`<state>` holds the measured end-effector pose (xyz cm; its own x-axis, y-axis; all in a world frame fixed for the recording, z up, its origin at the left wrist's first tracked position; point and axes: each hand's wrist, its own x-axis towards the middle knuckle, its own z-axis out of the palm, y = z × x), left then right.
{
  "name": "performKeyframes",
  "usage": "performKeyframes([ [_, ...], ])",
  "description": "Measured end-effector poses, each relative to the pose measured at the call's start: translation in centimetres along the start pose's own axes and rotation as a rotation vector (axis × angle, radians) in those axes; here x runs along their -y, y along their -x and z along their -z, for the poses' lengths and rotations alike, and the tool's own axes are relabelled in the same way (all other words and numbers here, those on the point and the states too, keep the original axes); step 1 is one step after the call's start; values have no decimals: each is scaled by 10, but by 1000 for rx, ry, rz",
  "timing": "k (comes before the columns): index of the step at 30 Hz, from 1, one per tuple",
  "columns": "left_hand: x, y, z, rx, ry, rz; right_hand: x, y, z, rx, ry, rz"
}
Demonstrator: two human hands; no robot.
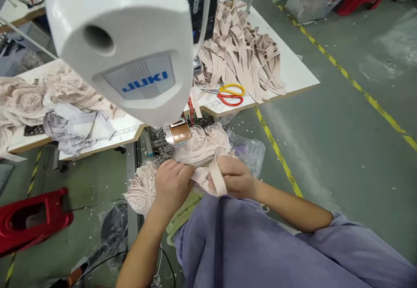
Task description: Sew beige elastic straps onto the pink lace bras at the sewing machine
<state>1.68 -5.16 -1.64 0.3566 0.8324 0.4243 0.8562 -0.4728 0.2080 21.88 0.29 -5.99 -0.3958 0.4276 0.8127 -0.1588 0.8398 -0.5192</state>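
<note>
My left hand point(172, 184) is closed on the edge of a pale pink lace bra point(196, 142). The bra hangs by the sewing machine's narrow arm, and more gathered lace point(143, 188) bulges out left of that hand. My right hand point(237, 177) pinches a beige fabric strap point(217, 176), which loops up between the two hands. Just beyond the hands is the machine's sewing end point(178, 132), with a copper-coloured plate. The white JUKI machine head point(130, 49) covers much of the upper view. The fingertips of both hands are partly hidden by the cloth.
A heap of beige straps point(241, 49) covers the right table, with red-and-yellow scissors point(230, 94) at its front edge. Lace pieces point(29, 99) and grey cloth strips point(76, 125) lie on the left table. A red stool point(35, 220) stands at lower left; a plastic bag point(252, 151) hangs beyond my right hand.
</note>
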Motion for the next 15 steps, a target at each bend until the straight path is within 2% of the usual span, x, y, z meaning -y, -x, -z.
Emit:
performKeyframes([
  [2, 1, 6, 0, -98, -19, -35, 3, 6, 1, 9, 47, 127],
  [4, 1, 11, 3, -160, -19, -46, 5, 8, 0, 21, 59, 181],
  [11, -3, 21, 8, -230, 15, -33, 8, 2, -11, -8, 58, 203],
  [13, -1, 27, 6, -196, 53, 40, 12, 2, -12, -12, 54, 192],
  [15, 3, 39, 6, -6, 186, 269, 21, -2, -11, 37, 42, 136],
])
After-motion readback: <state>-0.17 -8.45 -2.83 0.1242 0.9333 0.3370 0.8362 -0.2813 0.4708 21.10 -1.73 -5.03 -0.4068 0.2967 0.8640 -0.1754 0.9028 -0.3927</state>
